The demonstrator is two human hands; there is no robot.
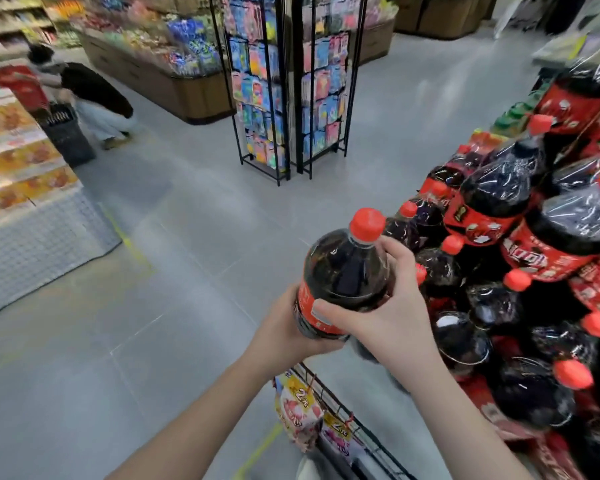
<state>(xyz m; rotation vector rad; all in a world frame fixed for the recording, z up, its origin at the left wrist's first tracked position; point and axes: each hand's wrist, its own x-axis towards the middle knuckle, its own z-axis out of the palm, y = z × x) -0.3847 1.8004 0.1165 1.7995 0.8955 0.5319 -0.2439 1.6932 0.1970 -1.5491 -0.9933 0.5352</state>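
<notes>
A large dark cola bottle point(343, 271) with a red cap and red label is held up in front of me, tilted with the cap pointing up and away. My left hand point(284, 327) cups it from below at the label end. My right hand point(392, 306) grips its upper side, thumb across the label and fingers curled round the shoulder near the neck. Beside it on the right rises a stack of shrink-wrapped cola bottles point(520, 258) with red caps.
A black wire rack point(340, 407) with hanging snack packets sits just below my hands. Two tall black display stands point(284, 84) stand on the grey floor ahead. A pallet of orange cartons point(18, 161) is at left, with a person point(90, 95) bending over a black basket point(66, 133) behind it.
</notes>
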